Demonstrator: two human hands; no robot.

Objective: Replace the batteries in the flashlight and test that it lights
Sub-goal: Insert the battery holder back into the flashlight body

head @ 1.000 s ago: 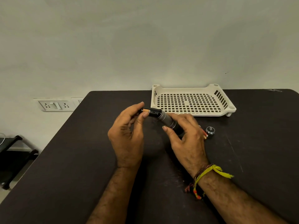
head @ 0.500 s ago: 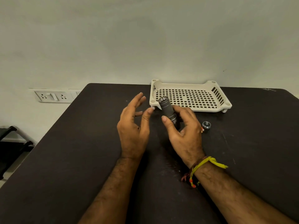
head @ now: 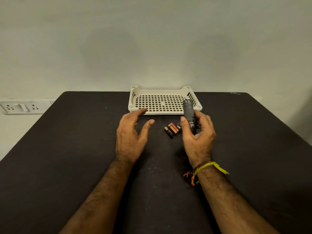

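Observation:
My right hand [head: 198, 132] grips a grey metal flashlight [head: 188, 110] upright, its open end pointing up in front of the tray. Three batteries [head: 171, 129] lie side by side on the black table [head: 67, 149], between my hands. A small round end cap [head: 179, 126] sits just right of the batteries, beside my right thumb. My left hand [head: 133, 134] hovers over the table to the left of the batteries, fingers spread and holding nothing.
A cream perforated plastic tray [head: 135, 105] stands at the table's far edge against the wall. A white socket strip [head: 22, 107] is on the wall at the left.
The battery that stuck out of the flashlight is now inside it. My left hand let go and drew back left. My right hand moved the flashlight right, uncovering the loose batteries.

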